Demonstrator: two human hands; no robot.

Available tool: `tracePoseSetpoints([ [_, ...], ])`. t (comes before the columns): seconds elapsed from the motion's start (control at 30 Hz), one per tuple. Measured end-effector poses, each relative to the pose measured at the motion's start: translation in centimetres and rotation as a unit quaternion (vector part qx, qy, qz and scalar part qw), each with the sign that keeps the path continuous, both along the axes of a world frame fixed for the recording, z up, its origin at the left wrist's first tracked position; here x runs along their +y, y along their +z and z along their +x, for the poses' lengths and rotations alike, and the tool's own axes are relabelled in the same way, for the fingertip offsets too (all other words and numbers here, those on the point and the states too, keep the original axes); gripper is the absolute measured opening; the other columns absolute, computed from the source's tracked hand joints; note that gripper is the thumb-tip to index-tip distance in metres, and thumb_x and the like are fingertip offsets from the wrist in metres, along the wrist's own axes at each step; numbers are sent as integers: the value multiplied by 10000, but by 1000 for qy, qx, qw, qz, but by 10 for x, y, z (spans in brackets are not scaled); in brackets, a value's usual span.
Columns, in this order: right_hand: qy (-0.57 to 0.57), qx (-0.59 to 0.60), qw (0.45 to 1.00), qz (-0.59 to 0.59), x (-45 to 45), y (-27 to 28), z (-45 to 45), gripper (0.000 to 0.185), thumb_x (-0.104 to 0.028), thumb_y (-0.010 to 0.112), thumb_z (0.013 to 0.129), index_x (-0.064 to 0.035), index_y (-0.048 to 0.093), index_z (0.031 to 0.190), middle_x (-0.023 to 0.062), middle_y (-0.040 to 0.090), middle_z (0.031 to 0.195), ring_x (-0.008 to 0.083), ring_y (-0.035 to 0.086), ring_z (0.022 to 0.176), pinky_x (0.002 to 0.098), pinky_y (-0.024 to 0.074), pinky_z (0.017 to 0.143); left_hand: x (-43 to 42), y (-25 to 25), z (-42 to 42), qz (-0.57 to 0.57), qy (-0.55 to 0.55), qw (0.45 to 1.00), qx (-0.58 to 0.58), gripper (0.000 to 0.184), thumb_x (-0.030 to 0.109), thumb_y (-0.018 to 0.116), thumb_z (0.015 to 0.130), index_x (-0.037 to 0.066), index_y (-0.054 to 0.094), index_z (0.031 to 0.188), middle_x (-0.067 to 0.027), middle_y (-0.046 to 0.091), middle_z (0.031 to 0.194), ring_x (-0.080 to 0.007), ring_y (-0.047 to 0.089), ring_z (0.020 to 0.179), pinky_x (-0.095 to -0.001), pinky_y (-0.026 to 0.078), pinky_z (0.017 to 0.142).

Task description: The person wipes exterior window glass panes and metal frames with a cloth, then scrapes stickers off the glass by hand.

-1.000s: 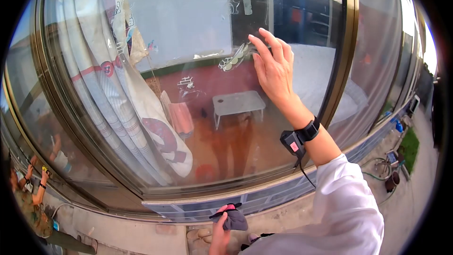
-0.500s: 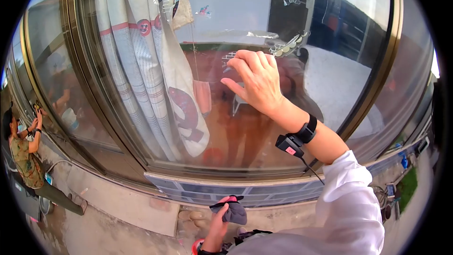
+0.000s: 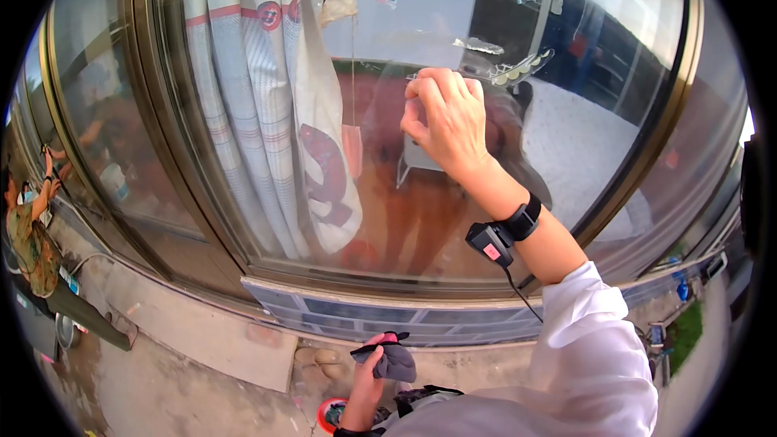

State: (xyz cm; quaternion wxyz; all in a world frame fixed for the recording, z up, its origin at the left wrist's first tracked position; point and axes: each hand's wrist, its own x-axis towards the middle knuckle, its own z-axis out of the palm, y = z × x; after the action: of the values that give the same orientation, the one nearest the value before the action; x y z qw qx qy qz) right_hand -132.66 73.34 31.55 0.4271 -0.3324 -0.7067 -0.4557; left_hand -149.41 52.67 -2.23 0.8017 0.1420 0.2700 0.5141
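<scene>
My right hand (image 3: 447,120) is raised before the large window pane (image 3: 388,235), its fingers curled together near a peeling sticker remnant. Whether it pinches a scrap is too small to tell. A black strap with a small device (image 3: 490,244) sits on that wrist. Low down, my left hand (image 3: 367,380) holds a dark grey cloth (image 3: 395,362) with a pink and black part. More sticker remnants (image 3: 522,69) cling to the glass right of my right hand. A torn whitish strip (image 3: 478,46) is above it.
Behind the glass hang curtains (image 3: 259,113). A metal frame (image 3: 647,158) borders the pane. At the far left another person (image 3: 32,243) reaches to the windows. A red basin (image 3: 326,414) and shoes (image 3: 328,362) are on the ground below. A hose and grass (image 3: 686,336) lie at the right.
My right hand has come down the glass and its spread fingers have curled in. The view has shifted, bringing the other person and the red basin further into sight. My left hand still holds the cloth.
</scene>
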Motion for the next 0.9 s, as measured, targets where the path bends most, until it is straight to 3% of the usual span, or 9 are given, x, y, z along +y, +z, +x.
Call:
tracePoseSetpoints([
  [0.1,3,-2,1000,1,1,7,8,269,-25,649,601,-112,538,830,5,547,907,183,529,706,325,367,680,-11,-5,-16,-22,21,1000,1,342,94,536,872,41,502,1208,-108,593,1111,-212,585,1001,-346,470,871],
  [0.13,0,-11,1000,-24,2,5,12,250,-73,649,639,-106,531,856,6,528,905,178,523,803,327,370,687,-13,-9,-20,-32,36,999,-4,341,93,534,872,42,503,1208,-109,593,1108,-214,589,991,-348,470,869],
  [0.23,31,-9,997,-63,-12,4,3,245,-99,667,667,-103,530,870,14,527,926,188,523,827,318,371,692,-17,-11,-25,-48,60,997,-3,341,96,535,870,45,505,1206,-106,597,1095,-214,596,970,-348,472,864],
  [0.67,14,-20,999,-42,-6,5,10,247,-63,653,650,-97,533,864,22,532,908,193,519,799,318,368,673,-8,-5,-20,-25,33,999,-6,326,83,534,873,48,515,1197,-102,603,1083,-207,597,969,-337,479,853],
  [0.77,58,4,998,-19,-13,-1,7,229,-91,676,663,-103,553,857,16,528,873,187,517,770,311,365,658,-10,-1,-23,-27,34,999,-1,326,86,533,875,48,513,1198,-103,604,1080,-210,598,968,-340,480,851],
  [0.9,10,22,1000,1,-14,-14,7,232,-154,728,666,-121,585,846,4,527,825,177,512,730,302,359,640,-9,-5,-23,-16,19,1000,15,345,143,514,890,70,497,1227,-100,606,1094,-218,589,994,-361,454,887],
])
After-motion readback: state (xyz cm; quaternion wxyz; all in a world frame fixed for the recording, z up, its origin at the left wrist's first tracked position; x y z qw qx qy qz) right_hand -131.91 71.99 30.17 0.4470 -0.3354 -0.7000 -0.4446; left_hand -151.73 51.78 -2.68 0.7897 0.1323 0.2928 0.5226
